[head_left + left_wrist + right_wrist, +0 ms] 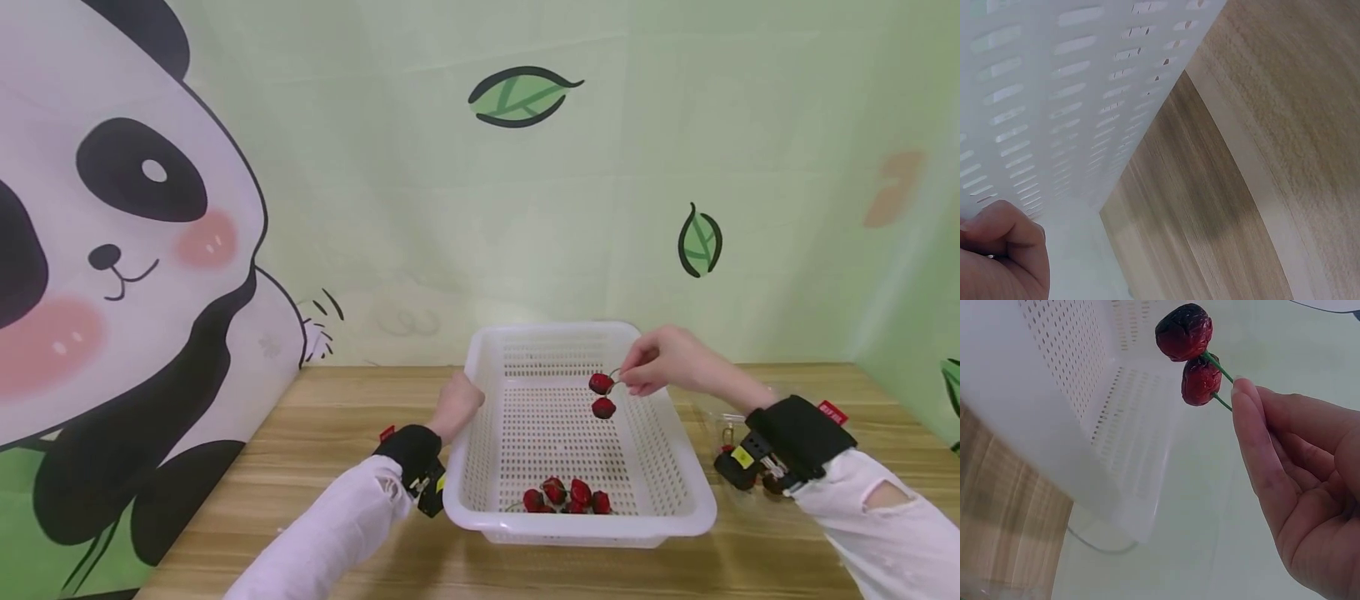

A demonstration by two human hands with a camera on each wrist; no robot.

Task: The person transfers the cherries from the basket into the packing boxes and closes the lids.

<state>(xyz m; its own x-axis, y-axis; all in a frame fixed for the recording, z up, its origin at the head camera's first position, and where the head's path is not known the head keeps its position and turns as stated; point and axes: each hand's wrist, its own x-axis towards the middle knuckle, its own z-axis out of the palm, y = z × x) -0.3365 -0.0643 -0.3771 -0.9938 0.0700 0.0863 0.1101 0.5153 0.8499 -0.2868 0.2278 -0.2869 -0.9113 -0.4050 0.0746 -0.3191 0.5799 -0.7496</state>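
A white perforated basket (693,492) stands on the wooden table. The left hand (457,406) grips its left rim; in the left wrist view the curled fingers of that hand (1007,253) are beside the slotted wall (1072,100). Over the right part of the basket, the right hand (663,362) pinches the green stems of two dark red cherries (603,407). The right wrist view shows the pair, one cherry (1184,332) in front of the other (1201,381), hanging from thumb and fingertips of the right hand (1304,469). Several red cherries (579,492) lie at the basket's near end.
Right of the basket, a clear plastic container (738,417) is partly hidden by the right wrist and its strap. A cloth with a panda and leaves (517,96) hangs behind the table (337,417).
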